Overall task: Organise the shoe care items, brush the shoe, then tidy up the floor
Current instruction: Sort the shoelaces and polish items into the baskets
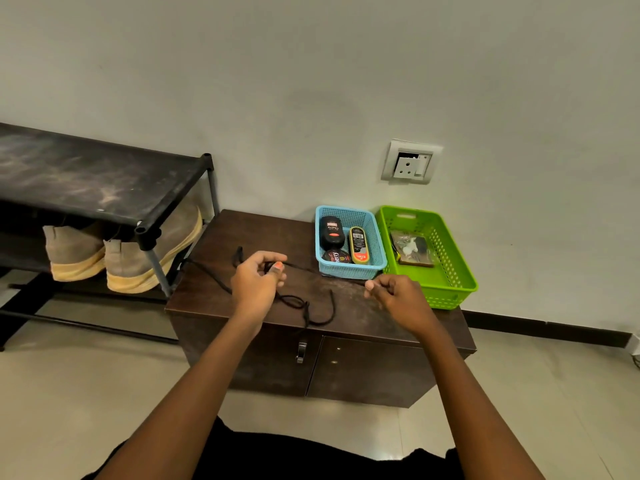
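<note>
A black shoelace point(304, 304) lies in loops on the dark wooden cabinet point(221, 237). My left hand point(258, 280) pinches the lace above the cabinet top. A taut stretch of lace runs from it to my right hand point(394, 294), which pinches the other part near the green basket point(450, 289). The blue basket point(377, 237) holds a black polish bottle point(331, 232), a yellow polish tube point(358, 245) and a round polish tin point(336, 257). A wooden brush in a clear wrapper point(412, 249) lies in the green basket.
A black shoe rack point(86, 178) stands left of the cabinet, with a pair of grey shoes with yellow soles point(138, 261) on its lower shelf. A wall socket point(410, 162) sits above the baskets. Beige tiled floor point(86, 393) surrounds the cabinet.
</note>
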A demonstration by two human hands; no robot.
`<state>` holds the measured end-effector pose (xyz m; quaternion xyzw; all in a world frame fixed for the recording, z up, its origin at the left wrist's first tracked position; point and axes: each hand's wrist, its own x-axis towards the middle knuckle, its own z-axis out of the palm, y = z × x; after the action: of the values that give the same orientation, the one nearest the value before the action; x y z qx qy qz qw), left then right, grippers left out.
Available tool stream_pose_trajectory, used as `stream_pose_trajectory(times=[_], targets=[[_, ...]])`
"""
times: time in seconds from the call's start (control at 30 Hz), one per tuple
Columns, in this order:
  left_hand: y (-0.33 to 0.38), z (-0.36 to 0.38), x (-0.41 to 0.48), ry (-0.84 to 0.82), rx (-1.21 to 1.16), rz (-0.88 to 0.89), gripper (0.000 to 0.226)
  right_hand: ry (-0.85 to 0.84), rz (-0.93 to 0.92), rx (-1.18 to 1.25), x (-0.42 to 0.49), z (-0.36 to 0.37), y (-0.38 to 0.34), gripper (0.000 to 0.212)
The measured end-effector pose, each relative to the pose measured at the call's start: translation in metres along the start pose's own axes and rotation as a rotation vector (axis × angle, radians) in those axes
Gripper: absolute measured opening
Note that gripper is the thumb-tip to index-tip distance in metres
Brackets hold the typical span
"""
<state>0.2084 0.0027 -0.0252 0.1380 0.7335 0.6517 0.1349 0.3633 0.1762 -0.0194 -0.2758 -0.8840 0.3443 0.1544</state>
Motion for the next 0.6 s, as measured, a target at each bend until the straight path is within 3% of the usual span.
stream_pose_trajectory(times=[0.1,0.2,0.27,0.3,0.4,0.5,0.6], targets=[[-0.003,-0.003,0.003,-0.064,0.205,-0.009,0.024,-0.053,0.065,0.376,0.004,-0.001,-0.014,0.033],[-0.011,-0.006,0.005,-0.206,0.625,-0.111,0.045,-0.175,0.129,0.867,0.005,0.001,-0.034,0.026],[-0.011,-0.007,0.001,-0.264,0.928,-0.165,0.054,-0.295,0.107,1.044,0.005,0.004,-0.044,0.028],[-0.010,-0.005,0.000,-0.253,0.971,-0.134,0.055,-0.350,0.097,1.090,0.005,0.006,-0.047,0.031],[-0.004,0.001,-0.001,-0.290,0.631,0.114,0.052,-0.462,0.071,1.157,0.004,0.008,-0.053,0.038],[0.006,0.007,-0.007,-0.583,0.078,0.014,0.044,-0.503,0.018,1.183,0.004,0.008,-0.053,0.042],[0.000,0.013,-0.011,-0.738,-0.038,0.013,0.028,-0.502,-0.002,1.223,0.004,0.007,-0.057,0.046]])
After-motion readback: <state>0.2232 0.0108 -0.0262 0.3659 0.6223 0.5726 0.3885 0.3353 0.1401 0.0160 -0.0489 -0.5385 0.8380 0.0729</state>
